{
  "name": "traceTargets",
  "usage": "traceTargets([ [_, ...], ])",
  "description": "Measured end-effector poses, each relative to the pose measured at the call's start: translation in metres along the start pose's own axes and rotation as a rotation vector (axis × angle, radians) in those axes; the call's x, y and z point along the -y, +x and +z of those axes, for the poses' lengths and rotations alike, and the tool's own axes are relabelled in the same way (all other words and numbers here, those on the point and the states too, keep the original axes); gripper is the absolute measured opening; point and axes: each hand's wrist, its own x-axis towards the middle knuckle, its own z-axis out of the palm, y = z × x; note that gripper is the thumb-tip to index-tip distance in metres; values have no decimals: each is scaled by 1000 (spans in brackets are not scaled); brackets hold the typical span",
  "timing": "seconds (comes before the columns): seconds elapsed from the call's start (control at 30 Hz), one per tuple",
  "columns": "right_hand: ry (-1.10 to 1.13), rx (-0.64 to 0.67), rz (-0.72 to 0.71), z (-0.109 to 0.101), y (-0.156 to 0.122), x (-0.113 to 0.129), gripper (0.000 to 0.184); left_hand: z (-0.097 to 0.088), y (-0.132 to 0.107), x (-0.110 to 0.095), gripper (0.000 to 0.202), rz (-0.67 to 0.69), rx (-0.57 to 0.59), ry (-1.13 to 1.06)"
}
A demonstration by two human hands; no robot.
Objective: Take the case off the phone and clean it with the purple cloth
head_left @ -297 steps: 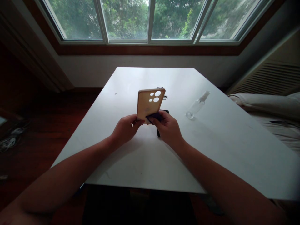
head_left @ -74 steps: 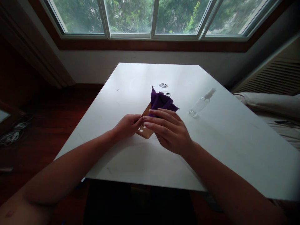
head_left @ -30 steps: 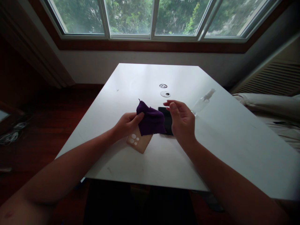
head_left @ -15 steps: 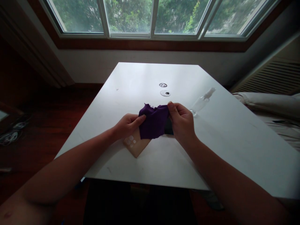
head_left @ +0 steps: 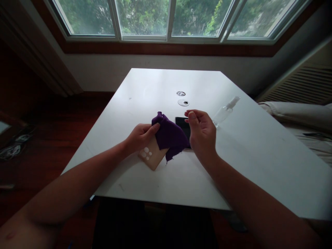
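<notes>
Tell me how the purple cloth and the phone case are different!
Colour: the purple cloth is dark purple, but the phone case is tan.
Shape: the cloth droops in folds with frayed edges, while the case is flat with smooth edges.
Holes: the case has round holes near one end; none show in the cloth.
Same: both seem to be held in the left hand.

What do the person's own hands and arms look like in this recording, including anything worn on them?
The left hand and right hand are without gloves, and no ring or watch shows. The left arm and right arm show no sleeve within the frame. A small mark shows on the left arm.
</notes>
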Motion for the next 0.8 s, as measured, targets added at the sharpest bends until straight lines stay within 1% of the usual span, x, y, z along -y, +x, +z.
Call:
traceTargets([
  [0.2,2,88,-112,-1,-9,6,23,-1,1,-2,62,63,-101,57],
  [0.33,3,152,-111,-2,-13,4,20,-2,2,2,61,82,-161,50],
  [0.4,9,224,-74,-2,-13,1,29,-2,2,4,59,82,-208,36],
  [0.47,-20,300,-49,0,-14,-1,47,-1,2,5,58,84,-265,21],
  [0.5,-52,312,-58,2,-14,-1,55,-1,2,4,58,86,-297,14],
  [0.57,-117,264,-114,5,-16,2,61,-1,3,2,57,93,-368,5],
  [0.63,-134,156,-185,6,-18,7,54,-1,3,0,57,101,-435,-5],
  [0.7,-107,74,-203,5,-20,13,38,-2,4,-1,56,106,-480,-23],
  [0.73,-98,67,-189,3,-21,16,30,-2,5,-1,56,106,-492,-32],
  [0.77,-102,91,-168,2,-22,17,24,-2,6,0,55,106,-500,-43],
  [0.8,-123,151,-144,0,-22,18,22,-2,6,0,55,106,-504,-52],
])
